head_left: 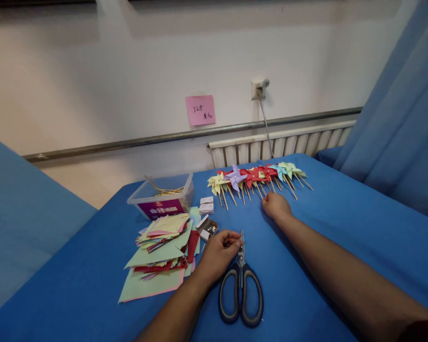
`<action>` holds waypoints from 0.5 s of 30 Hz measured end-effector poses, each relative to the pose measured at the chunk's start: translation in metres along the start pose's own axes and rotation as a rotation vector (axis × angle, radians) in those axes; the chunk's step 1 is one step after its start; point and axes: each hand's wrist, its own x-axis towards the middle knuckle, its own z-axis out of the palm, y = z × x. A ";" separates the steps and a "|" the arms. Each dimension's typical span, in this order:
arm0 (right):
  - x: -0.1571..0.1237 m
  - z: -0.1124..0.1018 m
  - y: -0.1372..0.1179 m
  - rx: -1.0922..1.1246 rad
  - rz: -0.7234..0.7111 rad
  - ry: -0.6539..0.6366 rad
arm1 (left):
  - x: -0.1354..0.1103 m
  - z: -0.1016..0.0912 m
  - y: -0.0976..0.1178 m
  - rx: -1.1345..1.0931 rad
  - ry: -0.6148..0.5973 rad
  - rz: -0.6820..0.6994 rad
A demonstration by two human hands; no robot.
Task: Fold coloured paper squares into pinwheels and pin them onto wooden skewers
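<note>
My right hand [276, 206] is closed at the lower ends of the sticks of a row of paper pinwheels [252, 177], its fingers around one pinwheel's stick. The pinwheels are red, yellow, purple, blue and green, on thin wooden sticks. Nearer to me, my left hand [219, 252] has thumb and fingers pinched together by the blade tips of the dark-handled scissors [241, 289]. Whatever is in that pinch is too small to make out. The scissors lie with blades closed, pointing away from me. Just left of this hand sits an opened small box [207, 228] with shiny metal pins.
Stacks of coloured paper [157, 268] lie at the left. Behind them stands a clear plastic tub [160, 194] holding wooden sticks. Small white boxes [206, 206] are beside it. A blue cloth [306, 304] covers the table; a radiator [288, 145] and wall lie beyond.
</note>
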 end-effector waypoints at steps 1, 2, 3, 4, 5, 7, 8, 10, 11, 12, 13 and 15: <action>0.000 0.000 0.000 0.001 0.000 0.002 | 0.000 0.000 -0.001 0.005 -0.005 0.004; 0.000 0.000 0.000 0.002 0.000 0.004 | 0.001 -0.001 -0.002 0.009 -0.008 0.008; 0.001 0.000 0.001 0.004 0.000 0.006 | 0.001 -0.001 -0.002 0.013 -0.011 0.012; 0.001 0.000 0.001 0.005 0.000 0.007 | 0.001 -0.001 -0.003 0.016 -0.014 0.015; 0.001 0.000 0.001 0.007 0.000 0.009 | 0.001 -0.001 -0.003 0.017 -0.016 0.018; 0.000 0.000 0.001 0.009 -0.003 0.015 | 0.001 -0.001 -0.004 0.014 -0.018 0.022; 0.000 0.000 0.002 0.009 -0.007 0.019 | 0.001 -0.001 -0.004 0.012 -0.018 0.023; 0.000 0.000 0.002 0.008 -0.012 0.027 | 0.001 -0.001 -0.005 0.009 -0.017 0.020; 0.000 0.001 0.002 0.008 -0.014 0.031 | 0.001 -0.001 -0.005 0.011 -0.017 0.020; 0.000 0.001 0.002 0.008 -0.016 0.034 | 0.001 -0.001 -0.005 0.014 -0.021 0.021; 0.000 0.001 0.002 0.008 -0.019 0.038 | 0.001 -0.001 -0.006 0.017 -0.024 0.023; 0.000 0.001 0.002 0.011 -0.024 0.047 | 0.001 -0.001 -0.006 0.020 -0.027 0.033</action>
